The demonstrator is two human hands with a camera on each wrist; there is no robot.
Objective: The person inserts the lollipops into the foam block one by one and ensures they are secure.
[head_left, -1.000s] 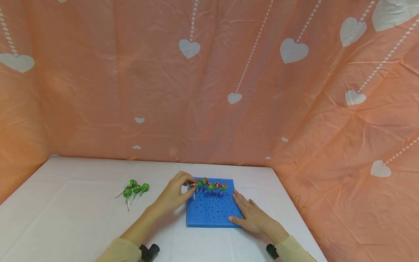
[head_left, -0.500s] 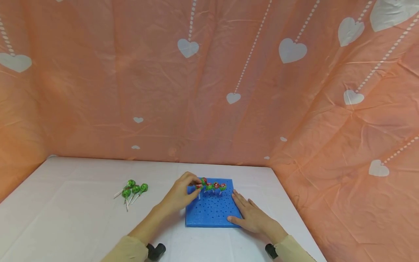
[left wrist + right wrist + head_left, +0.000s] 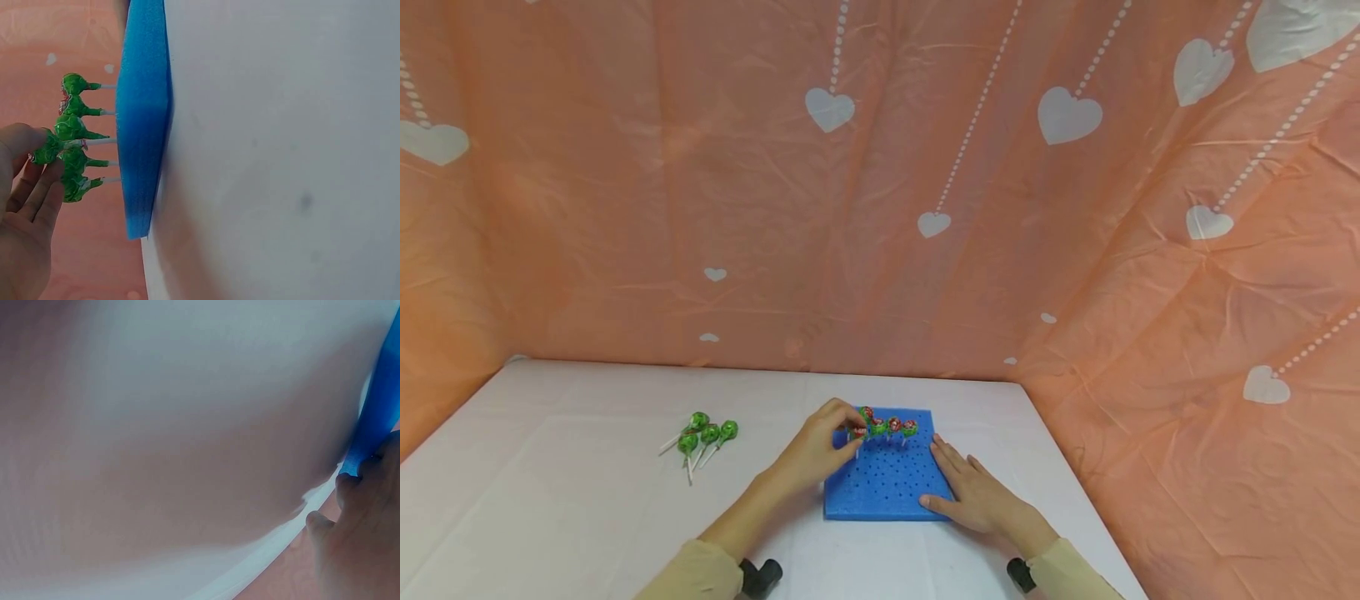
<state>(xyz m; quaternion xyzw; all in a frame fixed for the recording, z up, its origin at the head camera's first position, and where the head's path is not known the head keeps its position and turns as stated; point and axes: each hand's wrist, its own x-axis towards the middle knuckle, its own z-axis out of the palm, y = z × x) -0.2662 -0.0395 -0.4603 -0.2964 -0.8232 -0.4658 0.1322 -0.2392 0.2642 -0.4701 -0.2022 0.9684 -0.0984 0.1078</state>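
Note:
My left hand point(image 3: 817, 443) pinches the wrapped green-and-red head of a lollipop point(image 3: 46, 149) between thumb and fingers. In the left wrist view its white stick points at the blue foam board point(image 3: 880, 498), with the tip right at the board's top face. Beyond it, several more lollipops point(image 3: 910, 427) stand upright in the far part of the board, which is dotted with small holes. Some are partly hidden behind my left fingers. My right hand point(image 3: 979, 498) rests on the board's right edge, fingers straight and thumb spread toward the near corner.
Several loose lollipops point(image 3: 709, 433) lie in a bunch on the white tabletop point(image 3: 565, 500), left of the board. An orange curtain point(image 3: 760, 208) with white hearts hangs behind the table and along its right side.
My left hand has shifted slightly to the right with the lollipop, along the row of standing ones. The right hand keeps its place on the board.

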